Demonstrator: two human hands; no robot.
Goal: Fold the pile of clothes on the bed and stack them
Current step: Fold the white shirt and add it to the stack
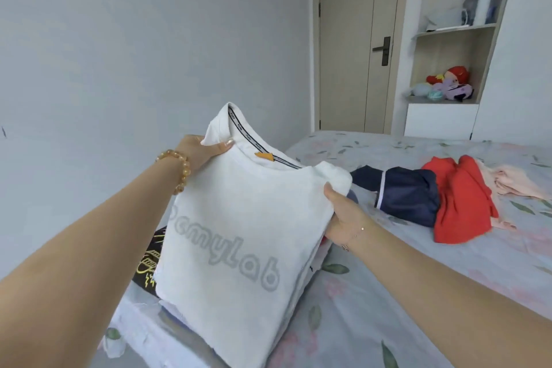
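Soft, even daylight filled the room; shadows were faint (no glare anywhere); wide-angle distortion bowed the door [355,39] and shelves [454,28] far beyond the fingertips; the frame looked slightly soft, blurriest at its edges.

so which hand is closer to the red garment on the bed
Right. The right hand grips the folded white shirt at its right shoulder, on the side facing the red garment. The left hand holds the shirt's far left shoulder, with the whole shirt between it and the garment.

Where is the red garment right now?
In the head view the red garment lies unfolded on the bed, right of the right hand, between the navy garment and the pink garment.
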